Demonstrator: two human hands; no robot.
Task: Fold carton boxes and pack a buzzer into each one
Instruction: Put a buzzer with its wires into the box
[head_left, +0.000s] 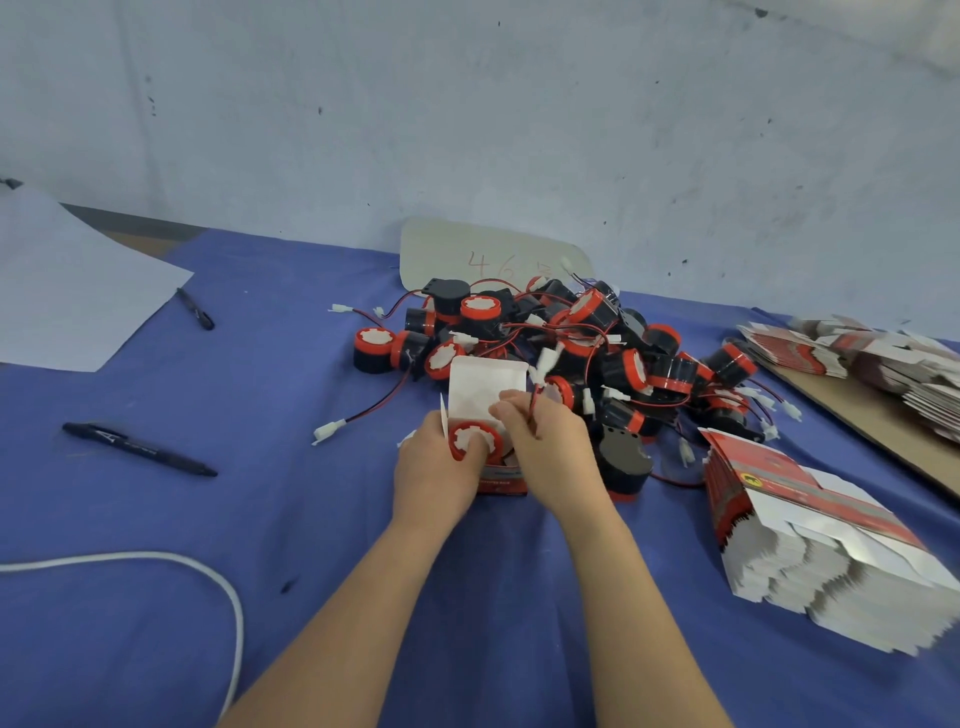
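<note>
A small red-and-white carton box (501, 480) stands on the blue cloth with its white lid flap (483, 387) up. A red-and-black buzzer (474, 440) sits in its open top. My left hand (434, 467) grips the box's left side, fingers curled over the buzzer's rim. My right hand (545, 447) pinches the buzzer's red-and-black wire (532, 402) just above the box. A pile of buzzers (571, 343) with wires and white plugs lies right behind the box.
A stack of flat cartons (810, 535) lies at the right, more flat cartons (857, 353) on a brown board far right. Two black pens (137, 449) (196, 309), a white sheet (67, 291) and a white cable (208, 571) are at the left. A numbered card (488, 254) leans on the wall.
</note>
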